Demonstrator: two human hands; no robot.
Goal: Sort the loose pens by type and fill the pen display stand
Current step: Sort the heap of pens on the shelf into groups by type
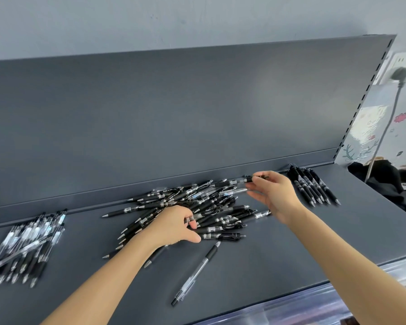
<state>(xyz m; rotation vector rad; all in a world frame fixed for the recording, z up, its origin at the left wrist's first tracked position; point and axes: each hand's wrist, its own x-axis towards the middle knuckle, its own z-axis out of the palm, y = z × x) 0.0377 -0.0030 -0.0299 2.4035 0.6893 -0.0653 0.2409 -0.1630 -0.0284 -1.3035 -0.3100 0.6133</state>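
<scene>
A loose heap of mixed pens lies mid-shelf on the dark grey shelf. My left hand rests on the heap's near side, its fingertips pinching a black pen. My right hand is at the heap's far right end and pinches a pen with a clear barrel and black top, held level above the pile. A sorted group of clear-barrel pens lies at the left. A row of all-black pens lies at the right. One clear pen lies alone in front.
The shelf's dark back panel rises right behind the pens. Its front edge runs diagonally at lower right. Past the shelf's right end sit a black bag, a grey cable and a wall socket.
</scene>
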